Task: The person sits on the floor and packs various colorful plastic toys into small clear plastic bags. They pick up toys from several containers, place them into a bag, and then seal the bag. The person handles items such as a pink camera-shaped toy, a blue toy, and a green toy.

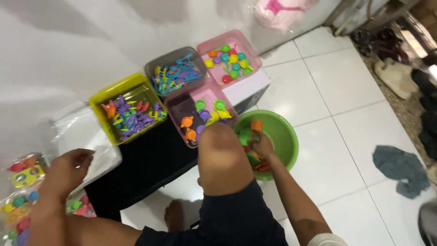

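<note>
My right hand [263,146] reaches into a green round basin [287,132] on the floor and is closed around small green and orange plastic toy pieces [251,136]. My raised knee [222,150] hides part of the basin. My left hand [68,166] rests with fingers curled on a clear plastic bag [86,132] at the left, and it holds nothing that I can see. Beside it lie packed bags of colourful toys [20,191].
Several trays sit on a dark mat by the white wall: a yellow one [98,102] with purple pieces, a grey one [157,66] with blue pieces, two pink ones [241,41] [175,107] with mixed toy pans. A grey cloth [400,168] lies on the white tiles at right.
</note>
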